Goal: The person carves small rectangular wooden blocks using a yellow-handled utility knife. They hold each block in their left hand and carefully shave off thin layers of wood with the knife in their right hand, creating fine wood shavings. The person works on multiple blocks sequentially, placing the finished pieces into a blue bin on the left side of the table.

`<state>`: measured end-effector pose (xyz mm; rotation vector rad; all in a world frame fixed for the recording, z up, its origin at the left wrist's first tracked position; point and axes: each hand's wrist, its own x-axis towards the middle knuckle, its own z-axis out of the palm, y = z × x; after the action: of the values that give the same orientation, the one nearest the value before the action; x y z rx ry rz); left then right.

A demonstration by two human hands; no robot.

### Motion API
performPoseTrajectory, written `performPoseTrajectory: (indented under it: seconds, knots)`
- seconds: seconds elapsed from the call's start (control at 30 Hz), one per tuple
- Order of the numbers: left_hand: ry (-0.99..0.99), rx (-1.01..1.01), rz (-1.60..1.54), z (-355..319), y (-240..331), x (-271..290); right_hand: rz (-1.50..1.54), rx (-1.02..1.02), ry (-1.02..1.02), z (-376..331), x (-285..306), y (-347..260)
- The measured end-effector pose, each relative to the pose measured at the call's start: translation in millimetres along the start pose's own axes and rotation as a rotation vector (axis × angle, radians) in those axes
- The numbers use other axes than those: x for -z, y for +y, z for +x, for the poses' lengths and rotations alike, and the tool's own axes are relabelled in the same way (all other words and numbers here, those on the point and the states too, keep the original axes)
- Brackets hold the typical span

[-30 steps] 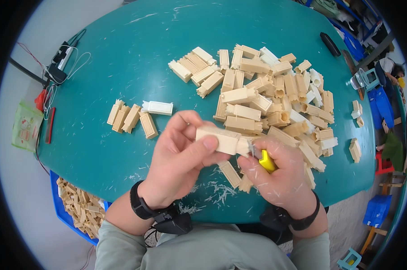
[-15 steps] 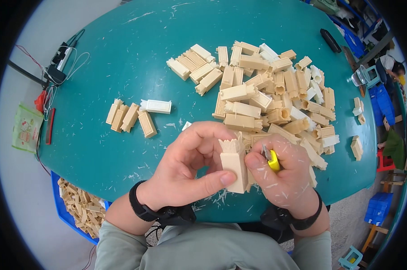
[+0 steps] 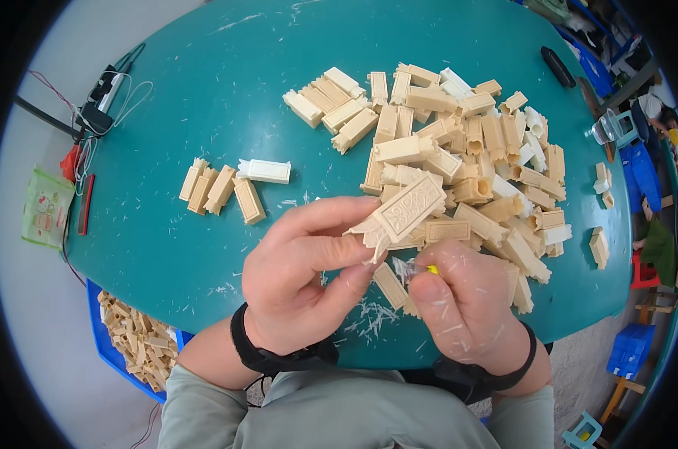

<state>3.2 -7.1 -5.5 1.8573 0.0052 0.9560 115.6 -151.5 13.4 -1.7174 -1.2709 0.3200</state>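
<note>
My left hand [image 3: 301,277] pinches a beige plastic piece [image 3: 409,209] by its jagged, crown-like end. The piece is tilted toward the upper right, with a carved floral face turned up. Closed around a yellow utility knife [image 3: 432,269], my right hand [image 3: 470,307] is just below and right of the piece, apart from it. Most of the knife is hidden in the fist; its blade is hard to make out. White shavings cling to the right hand. Beyond both hands spreads a heap of similar beige and white pieces [image 3: 496,135].
On the green table [image 3: 226,97], several pieces [image 3: 219,188] lie in a small group at left. Thin shavings [image 3: 372,322] are scattered near me. A blue bin [image 3: 103,329] full of pieces stands below the left edge. A power strip [image 3: 113,91] with cables sits at far left.
My left hand has turned the beige piece from upright to slanted, patterned face up, and raised it. The knife has come away from its side, and my right hand has moved slightly lower.
</note>
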Motion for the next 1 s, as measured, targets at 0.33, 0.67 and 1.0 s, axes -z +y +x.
performPoseTrajectory:
  seconds: [0.33,0.67,1.0]
  knots:
    - [-0.093,-0.102,0.159,-1.2,1.9,3.6,0.007,0.014,-0.022,1.3,-1.4,-0.9]
    - [-0.095,-0.097,0.247,-4.6,3.3,4.7,-0.024,0.038,-0.017,1.8,-2.4,0.5]
    - [0.033,-0.141,0.316,-3.3,7.1,-1.0,-0.107,0.042,0.069,-0.2,-5.2,3.2]
